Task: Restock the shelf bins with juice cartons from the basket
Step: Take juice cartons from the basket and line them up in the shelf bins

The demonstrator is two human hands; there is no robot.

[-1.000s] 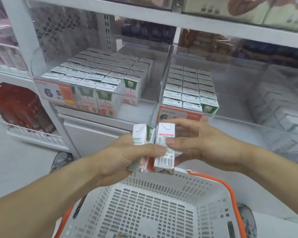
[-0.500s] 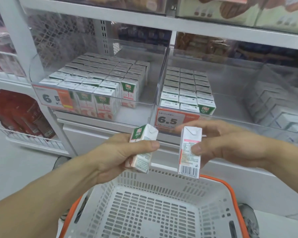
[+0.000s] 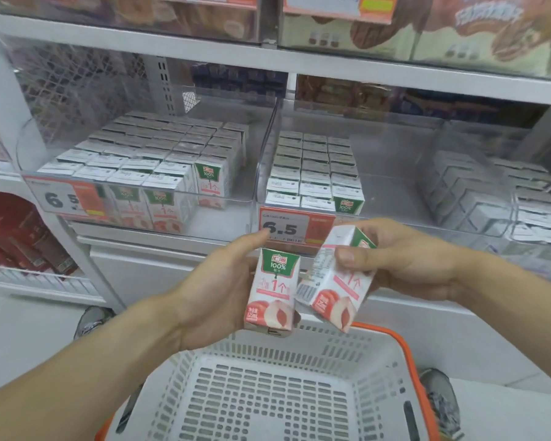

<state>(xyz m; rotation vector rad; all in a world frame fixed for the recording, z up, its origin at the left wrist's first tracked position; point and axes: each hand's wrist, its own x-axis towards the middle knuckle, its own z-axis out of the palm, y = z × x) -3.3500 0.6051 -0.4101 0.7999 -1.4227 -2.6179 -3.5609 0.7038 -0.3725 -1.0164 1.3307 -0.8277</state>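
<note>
White shop shelving fills the background, with two clear plastic bins set side by side on one shelf. Rows of juice cartons are packed in the left bin (image 3: 134, 186), and three narrower rows are stacked in the right bin (image 3: 395, 198), whose front bears a 6.5 price tag (image 3: 287, 227). Above a white basket with an orange rim (image 3: 407, 354), two cartons are held. An upright peach juice carton (image 3: 274, 288) is gripped by the left hand (image 3: 217, 291), fingers curled behind it. A tilted carton (image 3: 334, 281) is pinched by the right hand (image 3: 404, 259), thumb pressed on its face. The cartons' lower corners appear to touch.
</note>
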